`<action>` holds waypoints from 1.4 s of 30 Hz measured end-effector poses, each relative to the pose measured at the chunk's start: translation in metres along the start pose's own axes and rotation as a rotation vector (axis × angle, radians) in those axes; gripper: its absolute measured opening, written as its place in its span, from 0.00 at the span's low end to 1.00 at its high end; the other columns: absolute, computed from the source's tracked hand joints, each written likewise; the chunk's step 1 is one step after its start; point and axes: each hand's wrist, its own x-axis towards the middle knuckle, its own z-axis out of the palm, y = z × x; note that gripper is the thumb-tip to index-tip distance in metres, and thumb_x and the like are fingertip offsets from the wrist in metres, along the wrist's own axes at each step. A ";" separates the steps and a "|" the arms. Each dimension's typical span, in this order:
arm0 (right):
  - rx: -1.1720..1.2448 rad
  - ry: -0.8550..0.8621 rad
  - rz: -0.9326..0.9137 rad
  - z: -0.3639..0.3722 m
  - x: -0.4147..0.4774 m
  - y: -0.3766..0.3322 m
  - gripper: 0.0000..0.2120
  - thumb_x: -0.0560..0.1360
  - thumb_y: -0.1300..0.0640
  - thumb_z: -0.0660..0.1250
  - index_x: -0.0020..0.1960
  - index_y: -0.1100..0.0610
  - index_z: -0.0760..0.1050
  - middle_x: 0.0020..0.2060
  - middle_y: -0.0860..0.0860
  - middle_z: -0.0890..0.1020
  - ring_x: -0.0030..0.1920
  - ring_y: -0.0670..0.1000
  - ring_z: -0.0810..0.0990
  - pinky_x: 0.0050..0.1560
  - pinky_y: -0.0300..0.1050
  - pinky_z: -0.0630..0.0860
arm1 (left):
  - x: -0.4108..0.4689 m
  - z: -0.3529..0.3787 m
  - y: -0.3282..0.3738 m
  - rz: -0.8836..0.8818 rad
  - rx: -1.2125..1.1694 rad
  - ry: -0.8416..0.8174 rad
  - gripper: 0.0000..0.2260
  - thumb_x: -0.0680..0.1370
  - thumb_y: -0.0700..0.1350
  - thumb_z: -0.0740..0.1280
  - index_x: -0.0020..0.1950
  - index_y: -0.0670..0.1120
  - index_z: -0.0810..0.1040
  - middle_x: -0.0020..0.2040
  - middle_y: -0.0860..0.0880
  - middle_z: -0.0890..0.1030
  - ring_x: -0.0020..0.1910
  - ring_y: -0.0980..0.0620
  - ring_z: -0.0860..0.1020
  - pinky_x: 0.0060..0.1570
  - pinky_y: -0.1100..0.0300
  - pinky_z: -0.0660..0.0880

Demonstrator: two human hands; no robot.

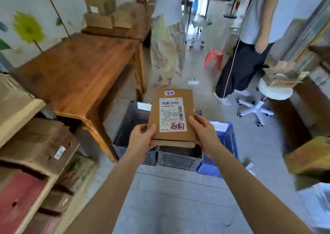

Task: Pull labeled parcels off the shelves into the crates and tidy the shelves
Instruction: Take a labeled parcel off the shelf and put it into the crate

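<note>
**Labeled parcel held over the floor crates**

A flat cardboard parcel sits at the centre of the frame, held nearly level between two bare hands above the crates on the tiled floor. The left hand grips its lower left corner, thumb on top. The right hand clasps the lower right edge.

A white shipping label with barcodes faces up (a red-bordered handwritten sticker marks its lower right corner, and a smaller sticker lies near the far edge).

Directly below the parcel a dark crate and a grey crate stand side by side, with a blue crate just beside them to the right.

At lower left, a wooden shelf holds cardboard boxes. A wooden table fills the left centre, and more boxes are stacked at upper left.

Two people stand along the top of the frame with a red stool between them. A white swivel stool at centre right carries torn cardboard.
</note>
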 end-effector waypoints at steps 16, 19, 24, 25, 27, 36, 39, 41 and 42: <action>-0.172 0.139 0.495 -0.089 0.401 0.164 0.19 0.77 0.58 0.62 0.67 0.60 0.66 0.57 0.55 0.78 0.51 0.53 0.79 0.39 0.43 0.76 | 0.397 0.125 -0.160 -0.731 -0.230 0.113 0.08 0.77 0.36 0.64 0.53 0.34 0.74 0.44 0.41 0.80 0.42 0.48 0.78 0.49 0.57 0.73; -0.259 0.205 0.521 -0.105 0.476 0.243 0.18 0.78 0.61 0.61 0.67 0.59 0.67 0.53 0.54 0.79 0.49 0.52 0.78 0.42 0.43 0.76 | 0.472 0.138 -0.235 -0.807 -0.207 0.112 0.09 0.79 0.39 0.61 0.57 0.36 0.72 0.48 0.40 0.80 0.45 0.45 0.79 0.47 0.51 0.74; -0.385 0.244 0.560 -0.120 0.592 0.394 0.19 0.79 0.59 0.58 0.69 0.58 0.65 0.57 0.54 0.77 0.53 0.52 0.77 0.54 0.48 0.76 | 0.594 0.153 -0.381 -0.799 -0.060 0.278 0.16 0.80 0.42 0.59 0.67 0.38 0.66 0.61 0.36 0.76 0.49 0.41 0.77 0.51 0.48 0.74; -0.405 0.248 0.560 -0.122 0.613 0.423 0.19 0.79 0.59 0.58 0.69 0.58 0.65 0.60 0.55 0.77 0.56 0.54 0.77 0.57 0.50 0.75 | 0.617 0.153 -0.408 -0.783 -0.035 0.306 0.16 0.80 0.43 0.58 0.67 0.38 0.66 0.62 0.36 0.75 0.50 0.41 0.77 0.49 0.49 0.74; -0.428 0.241 0.546 -0.124 0.653 0.477 0.17 0.79 0.58 0.58 0.67 0.58 0.67 0.61 0.56 0.77 0.57 0.55 0.77 0.57 0.50 0.75 | 0.661 0.150 -0.458 -0.739 0.002 0.356 0.17 0.80 0.44 0.59 0.67 0.39 0.66 0.63 0.37 0.75 0.55 0.39 0.77 0.47 0.50 0.74; -0.488 0.201 0.495 -0.128 0.726 0.583 0.18 0.79 0.60 0.55 0.68 0.60 0.66 0.62 0.58 0.76 0.60 0.57 0.75 0.62 0.49 0.71 | 0.748 0.141 -0.561 -0.632 0.153 0.429 0.20 0.80 0.48 0.58 0.68 0.39 0.65 0.64 0.39 0.73 0.59 0.40 0.75 0.60 0.46 0.73; -0.547 0.191 0.533 -0.131 0.713 0.554 0.20 0.79 0.59 0.55 0.70 0.61 0.63 0.65 0.57 0.73 0.63 0.57 0.73 0.59 0.44 0.69 | 0.735 0.144 -0.541 -0.685 0.265 0.371 0.23 0.80 0.52 0.57 0.67 0.37 0.66 0.66 0.35 0.71 0.64 0.37 0.72 0.63 0.43 0.70; -0.607 0.169 0.538 -0.131 0.693 0.518 0.21 0.79 0.56 0.56 0.70 0.59 0.63 0.64 0.57 0.74 0.61 0.57 0.74 0.56 0.44 0.70 | 0.714 0.147 -0.510 -0.659 0.319 0.315 0.22 0.80 0.52 0.57 0.63 0.35 0.70 0.63 0.34 0.74 0.62 0.37 0.74 0.62 0.43 0.71; -0.613 0.157 0.544 -0.128 0.681 0.495 0.21 0.78 0.55 0.57 0.70 0.59 0.64 0.63 0.57 0.75 0.59 0.57 0.75 0.55 0.45 0.71 | 0.701 0.149 -0.490 -0.639 0.331 0.288 0.22 0.80 0.52 0.57 0.62 0.35 0.72 0.62 0.34 0.75 0.61 0.37 0.74 0.61 0.45 0.72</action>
